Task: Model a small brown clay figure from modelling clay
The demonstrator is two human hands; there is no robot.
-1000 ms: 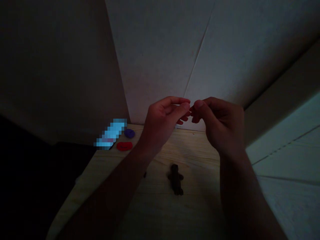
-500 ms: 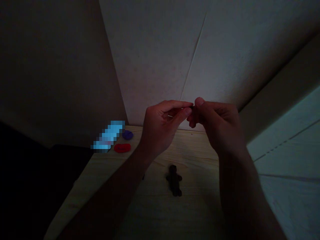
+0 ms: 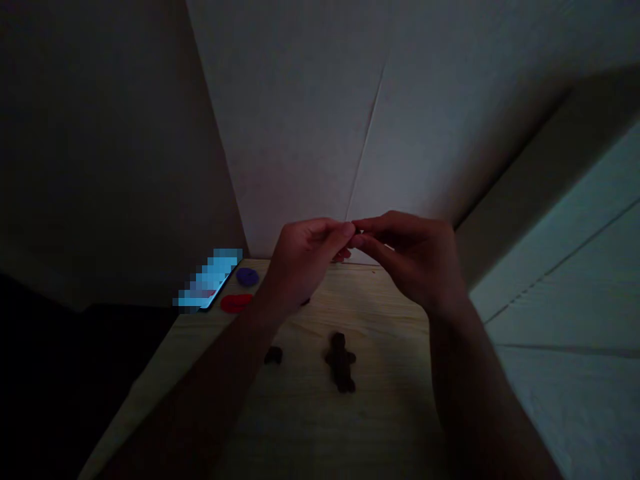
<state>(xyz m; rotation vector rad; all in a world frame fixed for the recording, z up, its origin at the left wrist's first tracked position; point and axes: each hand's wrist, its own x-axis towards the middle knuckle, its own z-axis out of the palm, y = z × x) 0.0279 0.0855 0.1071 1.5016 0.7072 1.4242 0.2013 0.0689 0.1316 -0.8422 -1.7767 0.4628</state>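
- Far left, 10 o'clock of the figure: flat phone with dark edge and bright, blocked-out blue screen [image 3: 213,277], long axis about 1 to 7, at the edge of the pale wood-grain bench [image 3: 390,400]. Bench's left edge slants down towards 7.
- Right beside the phone: oblong red lump, clay-like [image 3: 235,303]; round purple lump, same look [image 3: 247,277], at its 1.
- Short, dark, bent piece [image 3: 273,356], by the left forearm, at 9 from the figure. Another dark bit [image 3: 305,302] peeps from behind the left wrist; shape hidden.
- Left hand [image 3: 307,260]: raised, reaching towards 1; fingers grasping, thumb brought in against the tiny piece.
- Dark brown clay-like figure, person-shaped [image 3: 341,363]: flat on bench, long axis near 12 to 6, head at 12, stubby arms at 3 and 9. Touched by neither hand; lies about 6 from the joined fingertips, left hand looks nearer.
- Tiny dark piece, material unclear [image 3: 357,231]: off the bench, between both hands' fingertips, at the figure's 12. Long axis too small to read.
- Right hand [image 3: 425,257]: comes in from 4, thumb and forefinger pinching the same tiny piece.
- Room: widest gap lies between the forearms, around the figure; pale wall [image 3: 300,147] closes off 12, just behind the hands.
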